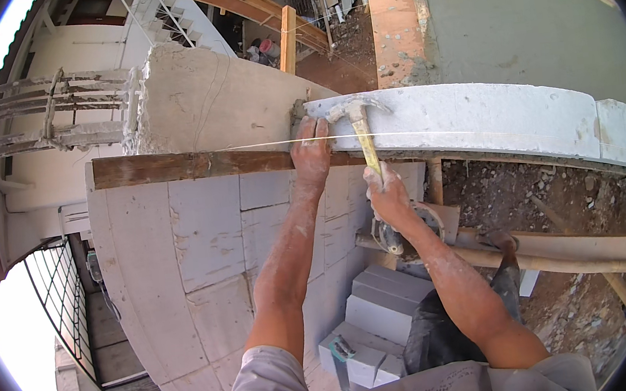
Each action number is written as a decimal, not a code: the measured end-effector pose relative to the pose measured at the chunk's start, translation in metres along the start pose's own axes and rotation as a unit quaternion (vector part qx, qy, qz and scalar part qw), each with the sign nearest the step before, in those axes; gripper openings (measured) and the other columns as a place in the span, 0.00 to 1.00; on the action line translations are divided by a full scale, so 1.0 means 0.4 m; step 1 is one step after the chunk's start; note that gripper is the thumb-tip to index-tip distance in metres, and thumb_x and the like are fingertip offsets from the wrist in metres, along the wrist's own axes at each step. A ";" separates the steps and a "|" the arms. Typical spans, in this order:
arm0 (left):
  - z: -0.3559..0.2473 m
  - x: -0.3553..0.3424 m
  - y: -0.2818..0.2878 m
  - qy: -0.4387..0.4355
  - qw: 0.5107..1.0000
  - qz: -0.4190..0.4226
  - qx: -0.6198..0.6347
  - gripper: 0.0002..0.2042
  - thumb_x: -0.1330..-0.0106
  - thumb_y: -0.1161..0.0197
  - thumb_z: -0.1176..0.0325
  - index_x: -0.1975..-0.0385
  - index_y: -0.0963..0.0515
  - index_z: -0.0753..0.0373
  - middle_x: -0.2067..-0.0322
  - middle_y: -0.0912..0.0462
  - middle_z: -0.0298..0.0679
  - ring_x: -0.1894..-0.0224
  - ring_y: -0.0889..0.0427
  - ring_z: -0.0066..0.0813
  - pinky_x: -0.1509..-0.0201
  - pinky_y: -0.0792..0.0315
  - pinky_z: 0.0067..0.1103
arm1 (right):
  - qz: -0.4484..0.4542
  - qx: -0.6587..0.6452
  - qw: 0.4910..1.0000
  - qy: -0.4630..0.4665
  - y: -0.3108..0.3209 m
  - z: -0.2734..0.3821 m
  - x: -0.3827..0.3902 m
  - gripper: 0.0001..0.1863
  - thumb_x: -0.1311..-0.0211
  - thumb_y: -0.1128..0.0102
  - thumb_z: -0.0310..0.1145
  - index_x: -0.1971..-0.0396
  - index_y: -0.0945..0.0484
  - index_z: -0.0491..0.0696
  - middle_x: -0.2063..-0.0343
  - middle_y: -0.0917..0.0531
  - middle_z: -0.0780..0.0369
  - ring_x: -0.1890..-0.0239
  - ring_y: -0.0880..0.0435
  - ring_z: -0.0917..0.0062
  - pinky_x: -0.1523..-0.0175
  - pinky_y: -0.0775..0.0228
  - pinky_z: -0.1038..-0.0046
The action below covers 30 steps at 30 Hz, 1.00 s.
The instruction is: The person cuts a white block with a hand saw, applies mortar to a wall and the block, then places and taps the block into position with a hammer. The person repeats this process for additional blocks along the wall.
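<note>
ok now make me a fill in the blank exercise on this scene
1. The right hand grips a ____ with a claw head.
2. The ____ hand is at the left end of the white block row.
3. The gripped tool's handle is mostly ____ in colour.

Missing words: hammer; left; yellow

Free rm over wht blks (486,115), R of hammer (368,147); string (263,144) bars nr side.

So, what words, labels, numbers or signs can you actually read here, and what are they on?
Grey shirt: dark lettering, too small and blurred to read.
Hammer: no lettering that I can make out.
Long white block: none that I can make out.
Nothing readable elsewhere.
</note>
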State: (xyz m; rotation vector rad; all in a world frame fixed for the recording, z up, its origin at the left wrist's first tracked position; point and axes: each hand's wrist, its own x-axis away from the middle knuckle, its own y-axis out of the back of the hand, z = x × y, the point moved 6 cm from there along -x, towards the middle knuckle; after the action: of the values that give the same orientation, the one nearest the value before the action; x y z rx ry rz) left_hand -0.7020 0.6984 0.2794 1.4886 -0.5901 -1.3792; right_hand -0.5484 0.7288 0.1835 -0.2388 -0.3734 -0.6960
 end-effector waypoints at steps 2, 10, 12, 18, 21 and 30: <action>-0.002 -0.004 0.000 -0.003 1.000 0.001 -0.003 0.22 0.51 0.39 0.82 0.52 0.24 0.63 0.53 0.22 0.51 0.49 0.21 0.51 0.48 0.23 0.38 | 0.000 -0.029 1.000 0.001 0.001 0.007 0.000 0.16 0.28 0.51 0.42 0.56 0.29 0.42 0.77 0.28 0.59 0.79 0.30 0.72 0.75 0.38 0.68; 0.010 -0.002 0.000 0.005 1.000 0.001 0.002 0.23 0.52 0.37 0.81 0.52 0.25 0.63 0.56 0.23 0.48 0.50 0.21 0.48 0.51 0.22 0.36 | -0.007 -0.133 0.991 0.004 0.004 0.036 0.065 0.15 0.29 0.50 0.38 0.62 0.28 0.39 0.80 0.24 0.58 0.80 0.24 0.74 0.73 0.32 0.66; 0.013 -0.001 -0.008 0.017 1.000 0.016 0.004 0.23 0.52 0.37 0.81 0.52 0.25 0.63 0.56 0.23 0.48 0.51 0.21 0.48 0.52 0.22 0.36 | -0.035 -0.118 0.992 0.034 -0.001 0.038 0.086 0.14 0.29 0.49 0.38 0.62 0.29 0.39 0.81 0.24 0.59 0.81 0.24 0.73 0.73 0.32 0.66; 0.024 -0.015 -0.024 0.065 0.995 0.077 -0.009 0.23 0.50 0.38 0.81 0.50 0.24 0.62 0.55 0.23 0.47 0.52 0.20 0.47 0.53 0.22 0.36 | -0.157 -0.158 0.974 0.029 -0.114 0.063 0.114 0.13 0.31 0.49 0.35 0.60 0.30 0.38 0.78 0.23 0.52 0.73 0.21 0.60 0.64 0.31 0.59; 0.030 -0.022 -0.033 0.065 0.994 0.089 -0.022 0.23 0.50 0.38 0.81 0.50 0.24 0.63 0.55 0.22 0.47 0.53 0.20 0.47 0.52 0.23 0.35 | -0.118 -0.100 0.987 0.039 -0.120 0.082 0.084 0.15 0.30 0.50 0.37 0.59 0.30 0.37 0.77 0.23 0.48 0.69 0.22 0.53 0.60 0.32 0.57; 0.034 -0.021 -0.028 0.074 0.996 0.049 -0.011 0.26 0.53 0.37 0.81 0.48 0.24 0.63 0.52 0.23 0.48 0.51 0.21 0.47 0.49 0.24 0.35 | -0.183 -0.202 0.961 0.050 -0.114 0.038 0.080 0.12 0.26 0.53 0.40 0.61 0.34 0.46 0.84 0.34 0.70 0.88 0.36 0.87 0.86 0.41 0.80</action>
State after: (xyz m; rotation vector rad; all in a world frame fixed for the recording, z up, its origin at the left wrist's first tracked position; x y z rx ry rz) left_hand -0.7195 0.7054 0.2752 1.5093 -0.5437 -1.1855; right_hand -0.5599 0.6817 0.2145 -0.5287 -0.1738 -1.1462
